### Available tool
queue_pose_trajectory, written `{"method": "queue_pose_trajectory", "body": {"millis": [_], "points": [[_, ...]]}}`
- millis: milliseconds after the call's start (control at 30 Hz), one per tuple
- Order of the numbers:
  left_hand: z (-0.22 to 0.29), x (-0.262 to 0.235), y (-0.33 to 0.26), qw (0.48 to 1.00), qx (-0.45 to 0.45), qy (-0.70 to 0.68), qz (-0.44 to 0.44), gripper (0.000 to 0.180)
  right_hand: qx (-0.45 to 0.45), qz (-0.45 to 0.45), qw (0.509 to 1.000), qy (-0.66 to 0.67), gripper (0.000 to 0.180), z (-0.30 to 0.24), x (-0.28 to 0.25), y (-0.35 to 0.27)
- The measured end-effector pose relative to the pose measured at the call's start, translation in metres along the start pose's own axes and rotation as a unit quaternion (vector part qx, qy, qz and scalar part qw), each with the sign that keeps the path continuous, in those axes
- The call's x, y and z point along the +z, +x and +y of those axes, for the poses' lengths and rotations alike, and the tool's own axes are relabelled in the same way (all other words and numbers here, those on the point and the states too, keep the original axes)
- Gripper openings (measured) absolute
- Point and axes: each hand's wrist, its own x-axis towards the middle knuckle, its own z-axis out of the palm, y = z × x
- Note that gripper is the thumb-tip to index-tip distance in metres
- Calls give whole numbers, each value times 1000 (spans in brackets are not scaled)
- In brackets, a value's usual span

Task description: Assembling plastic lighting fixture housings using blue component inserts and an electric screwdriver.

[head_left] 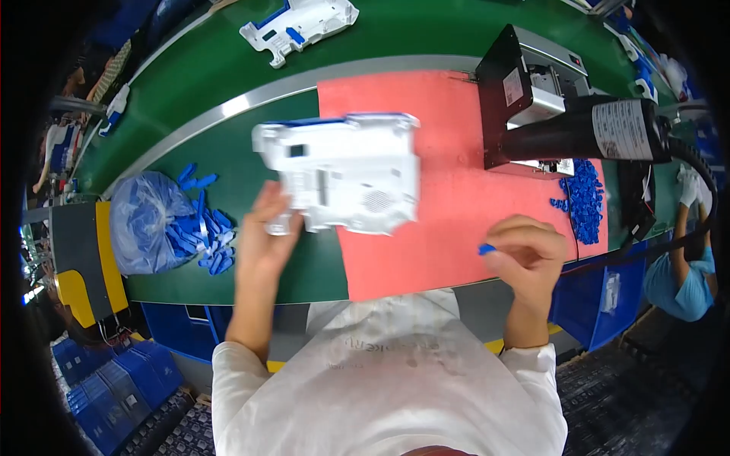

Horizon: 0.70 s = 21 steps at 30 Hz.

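My left hand (270, 224) grips a white plastic housing (350, 171) with a blue edge by its lower left corner, holding it up over the red mat. The housing is slightly blurred and shows a small square cut-out, a slot and a round patch of holes. Over the mat's right front part, my right hand (525, 251) pinches a small blue plastic piece (487, 249) between thumb and fingertips. The two hands are apart.
A black and silver machine (525, 99) stands at the back right, beside a pile of small blue parts (585, 201). At left, a clear plastic bag (144, 220) spills longer blue pieces (217, 235). Another white housing (300, 30) lies on the green belt (411, 34). A co-worker's gloved hands (692, 186) show at far right.
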Motion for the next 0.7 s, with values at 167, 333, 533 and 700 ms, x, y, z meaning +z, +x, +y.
{"method": "queue_pose_trajectory", "body": {"millis": [167, 333, 533, 700], "points": [[-48, 8, -11, 976, -66, 21, -204, 35, 41, -115, 974, -192, 13, 5, 48, 45], [-45, 2, -32, 947, 176, 166, -210, 28, 11, -229, 931, -284, 11, 39, 71, 73], [48, -50, -4, 472, 517, 712, -50, 31, -44, -304, 860, -407, 8, 46, 74, 79], [110, -80, 43, 263, 486, 833, 35, 37, -46, -288, 874, -389, 8, 49, 80, 87]]}}
